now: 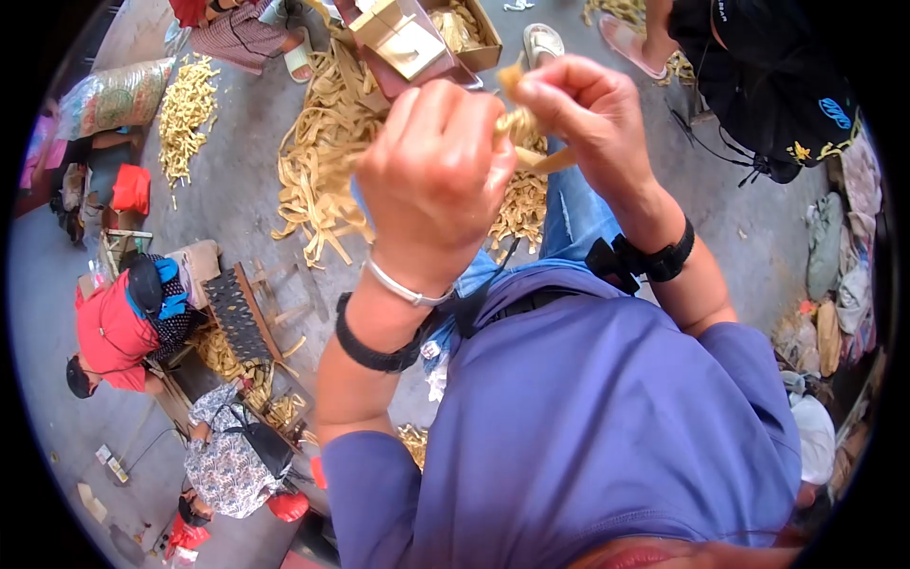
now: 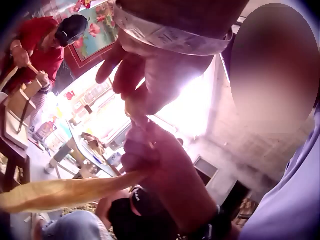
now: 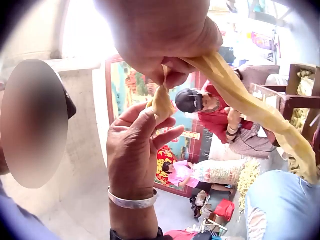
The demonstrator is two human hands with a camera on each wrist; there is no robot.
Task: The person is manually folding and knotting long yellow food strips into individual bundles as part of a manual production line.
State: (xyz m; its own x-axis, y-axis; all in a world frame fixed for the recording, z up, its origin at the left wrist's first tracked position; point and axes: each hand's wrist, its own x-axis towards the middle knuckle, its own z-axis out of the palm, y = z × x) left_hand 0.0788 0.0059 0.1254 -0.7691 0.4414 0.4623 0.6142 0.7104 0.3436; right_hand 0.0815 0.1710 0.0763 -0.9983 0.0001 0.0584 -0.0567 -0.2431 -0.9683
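Observation:
A long, flat yellow-tan strip (image 3: 250,105) runs between my two hands, its loose end trailing down past my jeans in the right wrist view. My left hand (image 1: 431,180), with a silver bangle at its wrist, pinches a bunched, twisted part of the strip (image 3: 161,104). Close beside it, my right hand (image 1: 597,123) grips the same strip between thumb and curled fingers, and a short end pokes up above the fingertips in the head view. The left wrist view shows both hands meeting fingertip to fingertip, with the strip (image 2: 75,192) hanging from the right one.
A heap of similar strips (image 1: 322,152) lies on the floor ahead. Small cut or knotted pieces (image 1: 188,119) are piled at the left, near a stuffed sack (image 1: 114,100). Several people sit around, one in red (image 1: 118,327) by a wooden bench. A box (image 1: 464,28) stands in front.

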